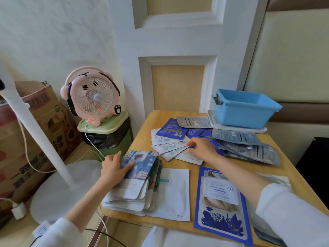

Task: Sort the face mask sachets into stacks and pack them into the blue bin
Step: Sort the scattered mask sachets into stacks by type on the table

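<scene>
The sachets lie spread over the desk (292,177), none yet in the blue bin (245,107), which stands on a white lid (238,128) at the far right corner. The left hand (114,169) grips a thick stack (140,177) at the near left, thumb on its pictured face and fingers curled at its left edge. The right hand (201,148) pinches the corner of a fan of white sachets (169,147) at mid-desk. They look thin, light and flexible, with slick foil faces, so a pile probably slides and splays unless squeezed across both long edges; a single one is best pinched at its flat sealed margin or a corner. The stack's long axis runs from near to far, leaning slightly right, picture end away from the person. The white sachets radiate left and down-left from the pinched corner. The grey sachets (249,148) to the right lie with long axes across the desk, the dark blue ones (170,129) behind the fan at mixed angles, and the blue-framed sachet (220,198) at the near edge runs near to far.
</scene>
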`<state>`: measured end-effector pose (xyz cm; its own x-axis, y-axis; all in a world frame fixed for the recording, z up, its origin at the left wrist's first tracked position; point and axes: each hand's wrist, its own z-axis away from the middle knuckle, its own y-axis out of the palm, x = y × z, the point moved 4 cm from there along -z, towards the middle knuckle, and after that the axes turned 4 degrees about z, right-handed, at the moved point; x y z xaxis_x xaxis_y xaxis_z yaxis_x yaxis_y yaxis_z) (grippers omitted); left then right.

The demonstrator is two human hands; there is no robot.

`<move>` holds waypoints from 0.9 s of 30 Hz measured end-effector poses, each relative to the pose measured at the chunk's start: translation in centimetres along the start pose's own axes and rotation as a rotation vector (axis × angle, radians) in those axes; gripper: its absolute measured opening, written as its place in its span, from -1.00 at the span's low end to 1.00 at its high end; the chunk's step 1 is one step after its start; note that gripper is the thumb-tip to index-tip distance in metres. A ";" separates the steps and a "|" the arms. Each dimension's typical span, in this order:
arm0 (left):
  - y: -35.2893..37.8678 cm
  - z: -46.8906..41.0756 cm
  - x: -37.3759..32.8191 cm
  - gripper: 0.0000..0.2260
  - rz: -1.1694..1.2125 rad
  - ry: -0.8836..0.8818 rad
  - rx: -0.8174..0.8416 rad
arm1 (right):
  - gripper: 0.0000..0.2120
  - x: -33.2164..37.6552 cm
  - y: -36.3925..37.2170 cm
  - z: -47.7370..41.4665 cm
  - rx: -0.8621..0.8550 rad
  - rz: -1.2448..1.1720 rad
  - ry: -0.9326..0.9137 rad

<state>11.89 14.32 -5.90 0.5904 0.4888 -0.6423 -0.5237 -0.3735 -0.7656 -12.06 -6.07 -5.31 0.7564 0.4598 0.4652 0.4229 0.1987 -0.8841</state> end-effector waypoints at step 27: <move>3.2 1.8 -2.9 -0.34 -0.041 0.276 0.162 | -0.86 2.4 -10.1 2.3 -0.415 -0.720 -0.099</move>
<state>7.44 13.11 -6.40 0.7457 0.2597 -0.6135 -0.5741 -0.2169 -0.7896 -15.66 -4.96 4.66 0.1917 0.4203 0.8869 0.9500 0.1476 -0.2753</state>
